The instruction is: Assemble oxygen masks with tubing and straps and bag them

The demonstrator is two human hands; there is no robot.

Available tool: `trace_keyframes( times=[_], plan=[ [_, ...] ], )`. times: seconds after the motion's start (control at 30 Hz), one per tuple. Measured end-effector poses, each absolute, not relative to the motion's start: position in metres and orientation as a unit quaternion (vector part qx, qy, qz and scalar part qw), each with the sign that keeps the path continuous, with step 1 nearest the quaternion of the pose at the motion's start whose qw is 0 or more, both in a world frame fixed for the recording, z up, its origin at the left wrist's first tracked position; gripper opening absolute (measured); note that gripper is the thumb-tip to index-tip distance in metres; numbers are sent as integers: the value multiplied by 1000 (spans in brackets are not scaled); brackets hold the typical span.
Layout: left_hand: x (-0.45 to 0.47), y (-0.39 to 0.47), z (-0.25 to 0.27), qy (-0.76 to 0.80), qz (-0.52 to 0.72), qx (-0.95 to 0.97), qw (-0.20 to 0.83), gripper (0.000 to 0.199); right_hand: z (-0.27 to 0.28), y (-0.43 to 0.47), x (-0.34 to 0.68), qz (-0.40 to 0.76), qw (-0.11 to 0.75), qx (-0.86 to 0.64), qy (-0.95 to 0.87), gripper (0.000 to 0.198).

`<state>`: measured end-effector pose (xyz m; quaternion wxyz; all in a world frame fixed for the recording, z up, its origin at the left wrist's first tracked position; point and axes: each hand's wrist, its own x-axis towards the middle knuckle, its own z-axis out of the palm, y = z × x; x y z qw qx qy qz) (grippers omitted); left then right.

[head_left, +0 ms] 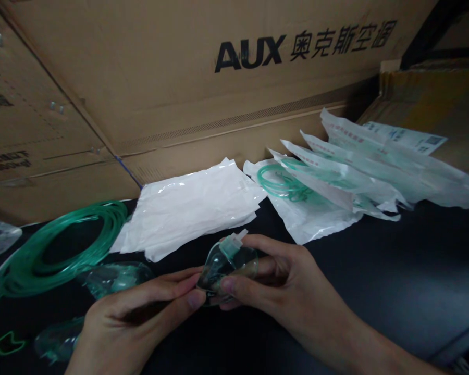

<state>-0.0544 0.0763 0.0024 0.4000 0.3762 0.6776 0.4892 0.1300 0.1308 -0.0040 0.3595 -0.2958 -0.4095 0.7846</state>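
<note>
A clear green oxygen mask (pixel 213 263) is held in front of me between both hands, its pale connector pointing up and to the right. My left hand (pixel 140 307) pinches the mask's left edge between thumb and fingers. On the other side, my right hand (pixel 273 281) is closed around the mask body, with the thumb in front and the index finger up by the connector. Part of the mask is hidden behind my fingers. Just beyond my left hand lies another clear mask (pixel 119 278), and a further mask (pixel 58 338) sits nearer, partly covered by that hand.
Coiled green tubing (pixel 58 250) lies at the left, with a green elastic loop (pixel 5 344) in front. White pouches (pixel 195 203) are stacked mid-table. Packed bags (pixel 312 208) with green tubing lean at the right. Cardboard boxes (pixel 160 78) wall off the back of the black table (pixel 355 291).
</note>
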Motion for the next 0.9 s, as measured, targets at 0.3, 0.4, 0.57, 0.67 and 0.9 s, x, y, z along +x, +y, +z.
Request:
trace_keyframes(
  times=[0.3,0.4,0.57,0.67,0.9],
  plan=[
    [-52,77,5,663,501,308,463,23,-3,135,130,801,353,-236,-422,25],
    [-51,76,7,658,506,314,460,25,1,135,130,797,360,-218,-433,20],
    [-52,75,9,647,512,325,462,23,3,133,130,805,362,-193,-429,17],
    [-52,74,9,630,529,339,456,23,1,132,130,806,363,-197,-425,24],
    [-52,71,8,640,511,371,438,23,-2,127,124,770,405,-262,-417,59]
  ],
)
